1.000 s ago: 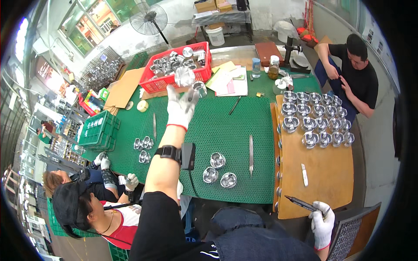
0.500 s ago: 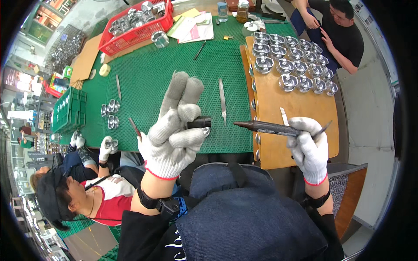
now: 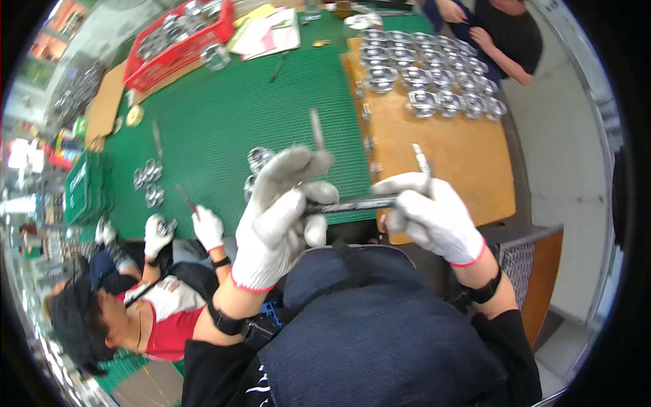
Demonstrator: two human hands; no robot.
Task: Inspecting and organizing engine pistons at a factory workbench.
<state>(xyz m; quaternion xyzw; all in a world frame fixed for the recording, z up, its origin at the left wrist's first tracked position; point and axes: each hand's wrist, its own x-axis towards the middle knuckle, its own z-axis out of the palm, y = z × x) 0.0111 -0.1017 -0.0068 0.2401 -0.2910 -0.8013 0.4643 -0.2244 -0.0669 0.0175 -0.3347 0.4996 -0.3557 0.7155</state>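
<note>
Left of the tan board point(image 3: 475, 169), a hand could pass over the broad green mat point(image 3: 210, 102); a metal file point(image 3: 317, 129) lies near the board's edge. Rows of metal pistons point(image 3: 437, 78) block the board's far half. Its near half offers room around a slim white tool point(image 3: 421, 157). At the board's near left corner, the right hand point(image 3: 441, 214), black pen point(image 3: 356, 205) and left hand point(image 3: 271, 220) bar the way.
</note>
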